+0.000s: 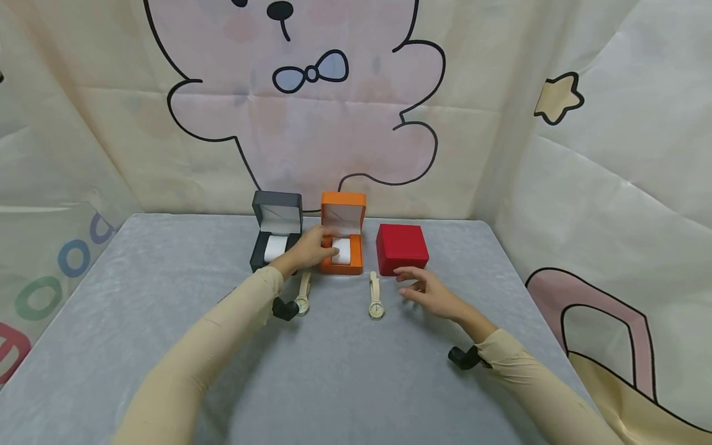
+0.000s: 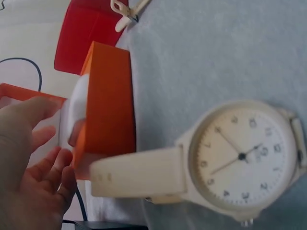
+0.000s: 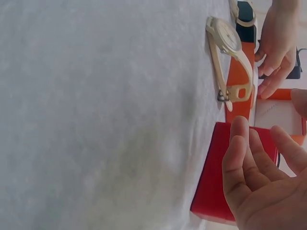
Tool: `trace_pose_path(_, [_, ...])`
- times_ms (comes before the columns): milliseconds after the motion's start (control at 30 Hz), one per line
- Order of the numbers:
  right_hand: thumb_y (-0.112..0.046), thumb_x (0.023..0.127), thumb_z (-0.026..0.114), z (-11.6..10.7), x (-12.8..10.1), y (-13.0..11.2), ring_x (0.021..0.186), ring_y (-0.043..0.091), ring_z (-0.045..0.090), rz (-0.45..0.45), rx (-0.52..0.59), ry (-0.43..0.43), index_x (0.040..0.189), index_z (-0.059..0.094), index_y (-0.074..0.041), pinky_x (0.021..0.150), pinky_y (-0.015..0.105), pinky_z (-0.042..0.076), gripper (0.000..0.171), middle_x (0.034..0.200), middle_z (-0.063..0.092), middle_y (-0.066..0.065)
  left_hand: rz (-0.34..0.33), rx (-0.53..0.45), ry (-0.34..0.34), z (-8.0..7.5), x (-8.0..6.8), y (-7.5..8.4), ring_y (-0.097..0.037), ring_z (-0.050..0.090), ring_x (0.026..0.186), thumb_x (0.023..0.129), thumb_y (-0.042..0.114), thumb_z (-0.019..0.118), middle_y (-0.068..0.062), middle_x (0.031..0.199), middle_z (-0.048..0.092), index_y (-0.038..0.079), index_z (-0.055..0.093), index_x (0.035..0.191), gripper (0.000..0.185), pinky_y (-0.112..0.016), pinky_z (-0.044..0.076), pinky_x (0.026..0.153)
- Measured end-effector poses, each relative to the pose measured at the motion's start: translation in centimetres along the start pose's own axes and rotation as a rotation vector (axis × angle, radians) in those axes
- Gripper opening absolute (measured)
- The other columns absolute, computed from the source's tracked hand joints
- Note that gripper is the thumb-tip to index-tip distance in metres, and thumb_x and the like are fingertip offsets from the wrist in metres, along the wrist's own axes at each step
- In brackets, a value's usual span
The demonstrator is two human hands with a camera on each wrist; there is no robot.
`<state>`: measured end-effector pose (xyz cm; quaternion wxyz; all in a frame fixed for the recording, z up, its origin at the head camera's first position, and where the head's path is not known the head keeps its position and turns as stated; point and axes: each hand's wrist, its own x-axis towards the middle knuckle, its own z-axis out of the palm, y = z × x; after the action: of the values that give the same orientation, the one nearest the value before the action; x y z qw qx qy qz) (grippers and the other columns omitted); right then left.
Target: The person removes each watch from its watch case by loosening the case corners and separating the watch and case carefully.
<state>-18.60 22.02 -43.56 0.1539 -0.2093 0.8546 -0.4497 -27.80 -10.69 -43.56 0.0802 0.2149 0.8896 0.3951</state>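
At the left fingertips: orange box (image 1: 343,242), lid up, holding a white cushion (image 1: 342,250); left hand (image 1: 309,248) reaches into it, fingers loosely curved about the cushion, though whether they actually pinch it cannot be told from the blurred wrist view. Just beyond the knuckles on the outer side: dark grey box (image 1: 275,233), open, white cushion inside. Beneath the left wrist: cream watch (image 1: 303,295), flat on the grey table (image 1: 139,290). Ahead of the right fingertips: red box (image 1: 402,248), closed; right hand (image 1: 431,293) hovers near its front edge, fingers spread and relaxed, holding nothing. Between the two hands: second cream watch (image 1: 375,296), strap pointing toward the boxes.
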Motion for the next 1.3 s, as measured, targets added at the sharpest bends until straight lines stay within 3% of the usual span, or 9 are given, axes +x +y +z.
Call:
trace_pose_path(200, [-0.011, 0.099, 0.062, -1.3, -0.4, 0.0, 0.105, 0.034, 0.066, -0.020, -0.013, 0.041, 0.143, 0.049, 0.002, 0.084, 0.028, 0.054, 0.048, 0.133, 0.058, 0.032, -0.031, -0.064, 0.104, 0.1, 0.0, 1.3, -0.029, 0.060, 0.113, 0.100, 0.019, 0.062, -0.015, 0.139, 0.057, 0.007, 0.058, 0.140, 0.042, -0.045, 0.051, 0.093])
trace_pose_path(400, [-0.010, 0.099, 0.062, -2.5, -0.9, 0.2, 0.104, 0.039, 0.065, -0.021, -0.012, 0.102, 0.143, 0.050, 0.002, 0.084, 0.037, 0.058, 0.046, 0.135, 0.058, 0.031, 0.022, -0.060, 0.152, 0.5, 0.3, 3.0, -0.028, 0.063, 0.104, 0.099, 0.017, 0.064, -0.014, 0.131, 0.066, 0.006, 0.063, 0.135, 0.038, -0.038, 0.054, 0.080])
trace_pose_path(533, [-0.007, 0.099, 0.062, -3.2, -1.1, 0.6, 0.104, 0.042, 0.066, -0.037, -0.001, 0.142, 0.142, 0.051, 0.003, 0.085, 0.034, 0.059, 0.046, 0.133, 0.058, 0.030, 0.054, -0.067, 0.158, 0.9, 0.7, 3.8, -0.025, 0.065, 0.102, 0.099, 0.016, 0.064, -0.010, 0.129, 0.068, 0.008, 0.066, 0.131, 0.034, -0.037, 0.054, 0.079])
trace_pose_path(700, [-0.003, 0.099, 0.060, -4.2, -1.4, 0.9, 0.098, 0.036, 0.070, -0.054, -0.014, 0.187, 0.142, 0.051, 0.004, 0.083, 0.034, 0.060, 0.045, 0.133, 0.059, 0.031, 0.067, -0.084, 0.177, 1.5, 1.0, 4.8, -0.022, 0.066, 0.102, 0.099, 0.018, 0.065, -0.005, 0.125, 0.070, 0.011, 0.068, 0.128, 0.030, -0.037, 0.056, 0.084])
trace_pose_path(967, [-0.007, 0.100, 0.060, -5.1, -1.6, 1.6, 0.094, 0.024, 0.072, -0.005, -0.009, 0.266, 0.143, 0.051, 0.004, 0.082, 0.035, 0.060, 0.045, 0.133, 0.058, 0.033, 0.098, -0.148, 0.134, 2.6, 1.1, 6.0, -0.023, 0.063, 0.106, 0.098, 0.013, 0.065, -0.007, 0.126, 0.069, 0.010, 0.066, 0.129, 0.031, -0.038, 0.055, 0.092])
trace_pose_path(1067, [-0.009, 0.100, 0.060, -5.4, -1.6, 2.2, 0.090, 0.014, 0.072, -0.003, 0.000, 0.300, 0.142, 0.051, 0.004, 0.081, 0.032, 0.060, 0.045, 0.133, 0.058, 0.034, 0.094, -0.158, 0.105, 3.1, 1.3, 6.5, -0.026, 0.061, 0.109, 0.099, 0.017, 0.065, -0.008, 0.129, 0.067, 0.010, 0.064, 0.132, 0.034, -0.036, 0.054, 0.088])
trace_pose_path(1300, [-0.009, 0.100, 0.061, -5.8, -1.5, 3.0, 0.091, 0.010, 0.072, 0.023, -0.003, 0.317, 0.143, 0.050, 0.004, 0.079, 0.033, 0.060, 0.046, 0.134, 0.057, 0.036, 0.118, -0.160, 0.028, 4.0, 1.9, 7.3, -0.035, 0.056, 0.123, 0.098, 0.025, 0.066, -0.012, 0.138, 0.060, 0.010, 0.059, 0.138, 0.044, -0.040, 0.054, 0.091])
